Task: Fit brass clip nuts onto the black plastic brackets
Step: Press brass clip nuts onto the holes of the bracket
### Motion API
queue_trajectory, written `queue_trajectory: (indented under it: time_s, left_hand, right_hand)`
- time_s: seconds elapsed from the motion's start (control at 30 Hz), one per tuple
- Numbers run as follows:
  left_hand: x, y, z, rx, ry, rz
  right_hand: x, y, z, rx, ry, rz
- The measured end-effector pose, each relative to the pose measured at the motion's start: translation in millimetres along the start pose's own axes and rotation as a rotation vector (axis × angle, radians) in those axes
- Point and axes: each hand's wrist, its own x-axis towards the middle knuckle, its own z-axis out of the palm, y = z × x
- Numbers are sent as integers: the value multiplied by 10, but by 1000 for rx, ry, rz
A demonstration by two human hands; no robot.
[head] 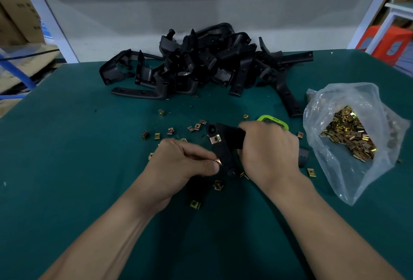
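In the head view, we find the black plastic bracket (224, 145) just below the centre of the frame, over the green mat (67, 145). We cannot tell whether it is lifted or resting. At centre right, the right hand (270, 148) has its fingers curled round the bracket's upper arm. Left of centre, the left hand (185, 161) pinches a brass clip nut (218, 161) between thumb and forefinger, with the nut's tip at the bracket's left edge. One fitted clip nut (215, 139) sits higher on that edge. Two more brass pieces show lower along the dark arm, though we cannot say whether they are seated.

We judge the step in hand to be pushing the pinched nut onto the edge. To do it well, we would keep its open mouth square to the edge and line its hole up with the bracket's hole. We would then slide it straight in while the right hand braces against the push. A tilted nut would likely jam or spring off.

The bracket reads as bent. A short arm runs right into the right hand, and the long axis runs down the frame toward the person, leaning slightly left. The pinched nut points right, at the bracket.

Loose clip nuts (170, 131) lie left of centre, a clear bag of clip nuts (348, 136) at right, and a pile of brackets (201, 63) at upper centre.
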Motion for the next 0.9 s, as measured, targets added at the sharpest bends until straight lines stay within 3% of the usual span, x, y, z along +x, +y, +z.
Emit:
queue_trajectory:
  time_s: [0.27,0.53,0.9]
  left_hand:
    - [-16,33,14,56,-95,-61]
    - [-79,98,89,-269,10,-149]
    - [-131,90,224,-216,226,-89]
  right_hand:
    - [-27,-53,-11,-23,-39,0]
    - [-10,-132,-104,-55,-18,-9]
    - [-20,-176,-140,-119,-23,24]
